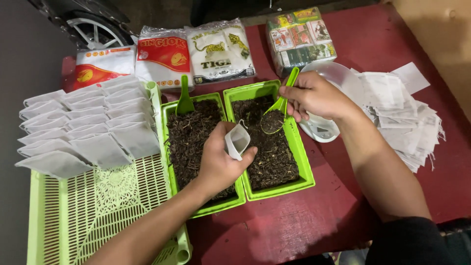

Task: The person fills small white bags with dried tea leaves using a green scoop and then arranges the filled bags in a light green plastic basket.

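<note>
Over the green trays (305, 172), our left hand (218, 159) pinches a limp, light filter bag (237, 141) open by its rim; right hand (314, 95) grips a stiff scoop (277, 110)

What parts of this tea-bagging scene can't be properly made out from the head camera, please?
- Small white scale: mostly hidden behind the right hand; display unreadable.
- Spoon bowl: whether it carries any tea is too small to tell.
- Filter bag in the left hand: its inside is not visible.
- Lattice tray: cut off by the bottom edge.
- Wheel: cut off by the top edge.
</note>
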